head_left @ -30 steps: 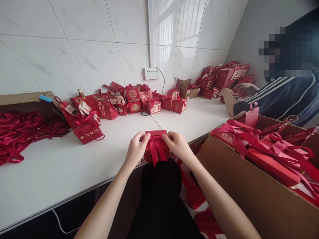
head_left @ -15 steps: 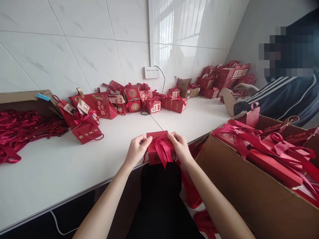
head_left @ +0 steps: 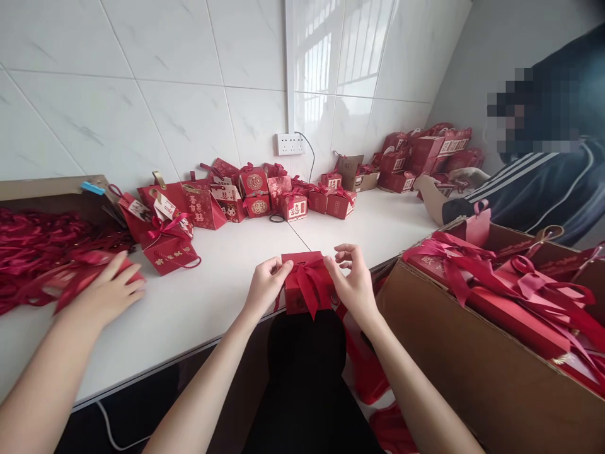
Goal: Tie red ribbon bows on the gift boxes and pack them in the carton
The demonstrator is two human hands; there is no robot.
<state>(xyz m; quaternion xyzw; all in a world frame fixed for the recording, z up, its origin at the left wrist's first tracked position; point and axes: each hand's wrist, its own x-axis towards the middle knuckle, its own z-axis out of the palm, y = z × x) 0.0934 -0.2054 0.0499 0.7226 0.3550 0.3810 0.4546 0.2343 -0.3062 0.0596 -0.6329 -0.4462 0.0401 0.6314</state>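
A small red gift box (head_left: 293,297) with a crimson ribbon bow (head_left: 309,287) on its front sits at the table's near edge, above my lap. Thumb and fingers of my left hand (head_left: 267,284) pinch its upper left corner. Beside the upper right corner is my right hand (head_left: 353,280), with its fingers spread and the thumb side close to the box; whether it touches the box I cannot tell. At the left, another person's hand (head_left: 106,290) rests on a red gift box (head_left: 78,274) with a ribbon.
A cardboard carton (head_left: 454,334) full of red boxes and ribbons stands at my right. Finished-looking red boxes (head_left: 255,183) line the wall. Red ribbons (head_left: 28,252) heap at the left. A co-worker's hand (head_left: 430,189) works at the far right, near stacked boxes (head_left: 397,161).
My right hand has let go of the box corner and spread its fingers. Another person's hand has come in from the left with a red gift box. The view has shifted slightly.
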